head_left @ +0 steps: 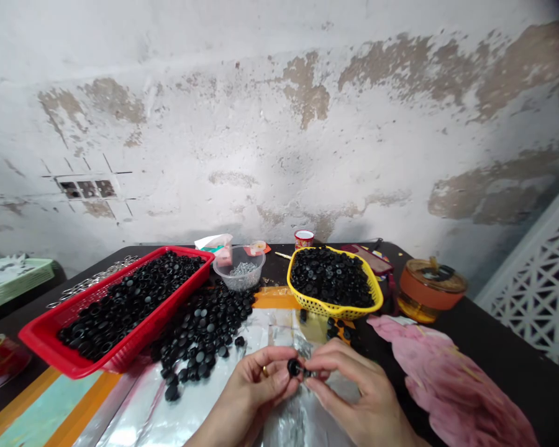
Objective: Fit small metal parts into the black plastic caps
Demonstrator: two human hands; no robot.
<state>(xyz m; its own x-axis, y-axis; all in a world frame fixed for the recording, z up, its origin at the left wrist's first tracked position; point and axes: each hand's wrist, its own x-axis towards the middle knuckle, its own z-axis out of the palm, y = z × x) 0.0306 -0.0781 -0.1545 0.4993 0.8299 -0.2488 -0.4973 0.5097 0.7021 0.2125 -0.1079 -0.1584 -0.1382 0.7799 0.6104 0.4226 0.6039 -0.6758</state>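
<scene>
My left hand (256,385) and right hand (354,388) close narrow, pinching a black plastic button (294,367) at six o'clock over the foil sheet (270,329). I'm working this one piece; it seems to call for a steady pinch.

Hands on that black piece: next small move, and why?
Probably have the right hand carry the black plastic piece to the yellow basket: the left hand and right hand pinch it together over the foil sheet, and that basket, just ahead, holds similar black pieces.
</scene>
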